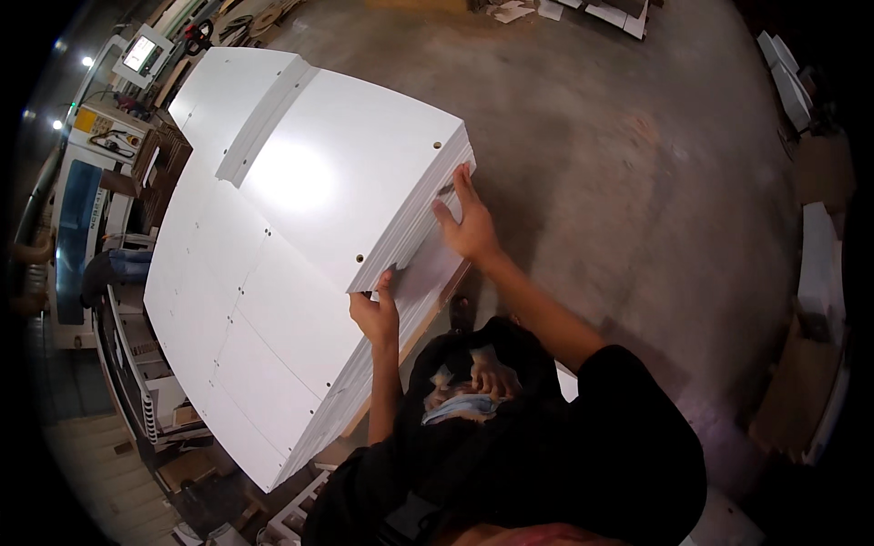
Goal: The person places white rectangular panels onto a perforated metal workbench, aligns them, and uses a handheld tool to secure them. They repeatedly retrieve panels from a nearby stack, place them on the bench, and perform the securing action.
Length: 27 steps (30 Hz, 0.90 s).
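Standing at the far left, a panel machine (86, 196) with a small screen (141, 53) lines the wall, close beside the long stack of white panels (218, 300). On that stack lies a smaller pile of white drilled boards (350, 168), and both hands work its near edge. The left hand (375, 314) pinches the lower corner, thumb on top, fingers underneath and out of sight. The right hand (466, 223) lies flat and spread against the layered side edge, clamping nothing. Handling this well probably means keeping the top board level and fingers out from between the layers, since the corners look sharp. Bare concrete floor (619, 136) opens wide to the right; more white boards (819, 255) lean at the far right rim.
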{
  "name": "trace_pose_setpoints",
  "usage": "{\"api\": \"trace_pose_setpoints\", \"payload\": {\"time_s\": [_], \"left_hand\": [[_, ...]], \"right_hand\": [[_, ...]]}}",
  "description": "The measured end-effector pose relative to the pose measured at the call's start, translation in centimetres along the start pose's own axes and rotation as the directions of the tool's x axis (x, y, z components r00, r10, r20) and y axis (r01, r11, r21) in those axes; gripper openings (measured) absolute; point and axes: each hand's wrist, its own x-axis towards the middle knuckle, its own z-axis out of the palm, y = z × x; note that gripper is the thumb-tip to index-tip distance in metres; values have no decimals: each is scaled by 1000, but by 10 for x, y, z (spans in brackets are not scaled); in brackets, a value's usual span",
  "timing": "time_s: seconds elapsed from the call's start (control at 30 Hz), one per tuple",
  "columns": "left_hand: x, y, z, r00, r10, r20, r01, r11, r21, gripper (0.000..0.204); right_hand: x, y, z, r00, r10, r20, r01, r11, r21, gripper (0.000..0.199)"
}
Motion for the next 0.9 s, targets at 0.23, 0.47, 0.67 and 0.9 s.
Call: {"api": "trace_pose_setpoints", "payload": {"time_s": [0.23,0.47,0.67,0.9], "left_hand": [[12,-19,-15,997,80,19,-79,996,-29,96],[32,35,-13,967,233,-105,-240,969,-65,110],[30,42,-15,970,220,-104,-232,964,-127,105],[28,40,-18,973,207,-99,-219,966,-140,106]], "right_hand": [[39,-20,-34,999,31,-42,-28,998,63,82],[48,-54,27,995,5,-101,4,996,86,90],[49,-62,30,994,20,-104,-18,1000,17,94],[47,-56,32,996,-12,-89,10,999,-32,98]]}}
